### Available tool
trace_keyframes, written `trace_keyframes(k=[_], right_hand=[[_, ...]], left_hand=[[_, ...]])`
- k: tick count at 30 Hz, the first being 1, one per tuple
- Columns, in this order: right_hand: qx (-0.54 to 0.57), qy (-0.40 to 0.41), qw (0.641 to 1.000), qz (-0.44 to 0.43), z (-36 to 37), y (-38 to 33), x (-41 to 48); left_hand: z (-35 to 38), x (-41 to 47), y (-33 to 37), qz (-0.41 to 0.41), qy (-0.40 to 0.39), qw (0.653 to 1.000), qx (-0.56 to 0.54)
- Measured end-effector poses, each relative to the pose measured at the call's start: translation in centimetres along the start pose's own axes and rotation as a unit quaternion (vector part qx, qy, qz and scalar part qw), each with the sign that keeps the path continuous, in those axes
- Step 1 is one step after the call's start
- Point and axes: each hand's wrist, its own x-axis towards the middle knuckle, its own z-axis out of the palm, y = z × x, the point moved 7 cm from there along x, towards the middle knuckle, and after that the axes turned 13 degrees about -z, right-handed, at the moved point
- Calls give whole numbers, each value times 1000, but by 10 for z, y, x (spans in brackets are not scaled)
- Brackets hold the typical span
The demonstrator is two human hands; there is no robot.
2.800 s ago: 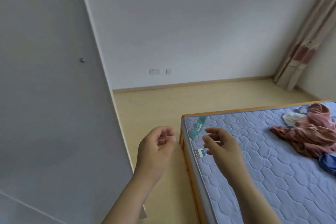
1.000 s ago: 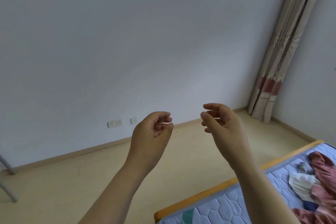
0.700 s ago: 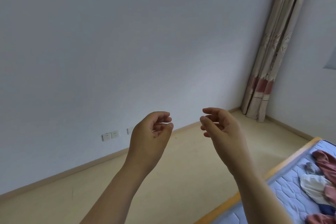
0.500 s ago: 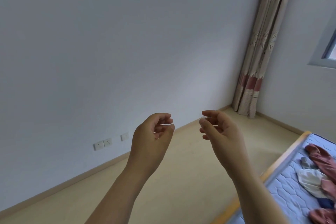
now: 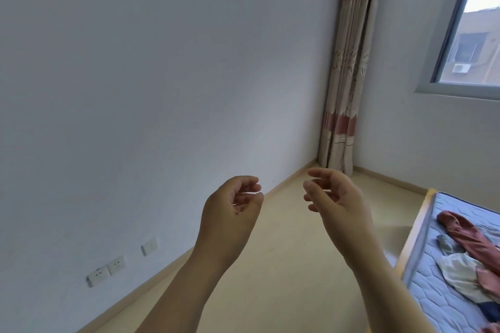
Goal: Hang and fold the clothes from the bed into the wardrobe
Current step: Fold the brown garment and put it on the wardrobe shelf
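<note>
Clothes heaped on the quilted mattress of the bed, lower right of view, partly cut by the frame edge. Well apart from both hands, right of and nearer than the right hand, touched by neither.

Longest piece a rust-red garment, stretched out, long axis diagonal: far end toward the bed's far left corner, near end running off to the right. Just left of it a small grey piece. Nearer, a crumpled cream garment, touching the rust-red one. Nearest, a dark blue garment, half out of frame. Smaller three bunched, no clear long axis.

Right hand raised over the floor, centre of view, back toward the camera, fingers loosely bent and apart from the thumb, holding nothing. Left hand just left of it at similar height, a gap between the two, fingers curled loosely in toward the thumb, nothing in the grip. Bare forearms rising from the bottom edge.

Wooden bed frame along the mattress's left edge. Pale floor under the hands. White wall on the left, two wall sockets and a switch low down, near the skirting. Striped curtain hanging in the far corner. Window upper right, a building outside.
</note>
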Motion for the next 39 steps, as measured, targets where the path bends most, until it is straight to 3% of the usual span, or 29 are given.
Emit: trace_keyframes(k=[12, 24, 32, 39], right_hand=[[-99, 76, 991, 37, 16, 97, 91], [-175, 192, 960, 110, 45, 166, 155], [-251, 246, 922, 163, -14, 207, 165], [-249, 314, 899, 174, -100, 246, 184]], left_hand=[[69, 164, -42, 1, -125, 992, -15], [128, 319, -74, 24, -279, 959, -36], [234, 345, -80, 30, -374, 925, -57], [344, 352, -60, 70, -430, 899, -35]])
